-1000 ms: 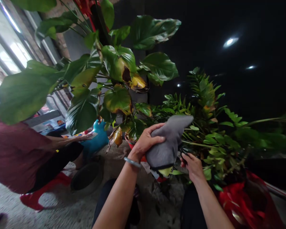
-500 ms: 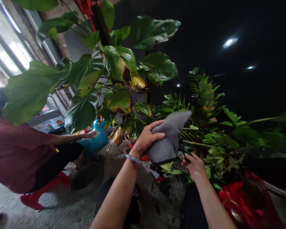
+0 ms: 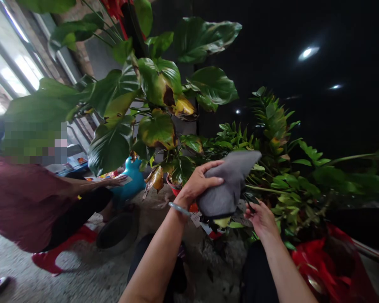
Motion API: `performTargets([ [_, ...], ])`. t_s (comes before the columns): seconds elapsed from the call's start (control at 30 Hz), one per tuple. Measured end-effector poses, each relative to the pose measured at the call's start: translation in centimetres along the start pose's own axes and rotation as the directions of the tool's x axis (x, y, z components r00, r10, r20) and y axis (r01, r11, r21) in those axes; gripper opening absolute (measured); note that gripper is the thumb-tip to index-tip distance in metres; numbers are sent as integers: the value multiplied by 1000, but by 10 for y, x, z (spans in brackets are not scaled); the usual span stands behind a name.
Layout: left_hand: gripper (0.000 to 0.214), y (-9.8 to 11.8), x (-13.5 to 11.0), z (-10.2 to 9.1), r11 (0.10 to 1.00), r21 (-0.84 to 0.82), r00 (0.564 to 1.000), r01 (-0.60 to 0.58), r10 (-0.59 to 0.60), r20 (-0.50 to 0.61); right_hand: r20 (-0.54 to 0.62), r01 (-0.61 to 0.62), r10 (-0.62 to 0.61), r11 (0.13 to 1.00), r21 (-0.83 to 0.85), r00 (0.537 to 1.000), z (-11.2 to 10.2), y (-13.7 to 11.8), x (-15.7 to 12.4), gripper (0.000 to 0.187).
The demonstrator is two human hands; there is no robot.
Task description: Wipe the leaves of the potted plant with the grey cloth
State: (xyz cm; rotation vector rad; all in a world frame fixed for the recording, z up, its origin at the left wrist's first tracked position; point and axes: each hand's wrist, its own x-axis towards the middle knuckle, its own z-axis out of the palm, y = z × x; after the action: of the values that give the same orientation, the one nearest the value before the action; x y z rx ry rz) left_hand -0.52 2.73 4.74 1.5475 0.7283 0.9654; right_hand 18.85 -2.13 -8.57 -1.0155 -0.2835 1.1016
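Note:
My left hand is closed on a grey cloth, thumb on top. The cloth bunches to a peak at its upper right and has a dark hem along its lower edge. A pale yellow-green patch shows just under that hem; I cannot tell whether it is part of a leaf. To the right of the cloth, my right hand has its fingertips pinched on what looks like a dark leaf, mostly hidden. Green foliage of a low potted plant crowds around both hands.
A tall plant with broad leaves, some browned, rises at left centre. A person in a maroon shirt sits on a red stool beside a dark basin and a blue bird-shaped object. Red wrapping lies lower right.
My left hand and the grey cloth have shifted slightly right in view, and my right hand a little too. Both grips look the same. A foot has come further into view at lower left.

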Motion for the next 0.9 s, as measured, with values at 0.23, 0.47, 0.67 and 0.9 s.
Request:
performTargets([
  [0.23, 56, -55, -10, 9, 945, 265, 971, 193, -222, 87, -73, -20, 17, 999, -39, 997, -2, 9, 6, 28],
  [0.47, 65, -17, -6, 1, 999, 45, 1000, 30, -30, -2, -32, 9, -9, 1000, 4, 999, -3, 3, 5, 30],
  [0.67, 56, -43, 1, 17, 968, 244, 996, 66, -51, -69, -29, 19, -19, 1000, -11, 999, -2, 7, 6, 31],
  [0.9, 55, -18, -28, 13, 984, 175, 978, 16, -52, 202, 7, 24, -24, 1000, 8, 1000, -3, 5, 6, 30],
])
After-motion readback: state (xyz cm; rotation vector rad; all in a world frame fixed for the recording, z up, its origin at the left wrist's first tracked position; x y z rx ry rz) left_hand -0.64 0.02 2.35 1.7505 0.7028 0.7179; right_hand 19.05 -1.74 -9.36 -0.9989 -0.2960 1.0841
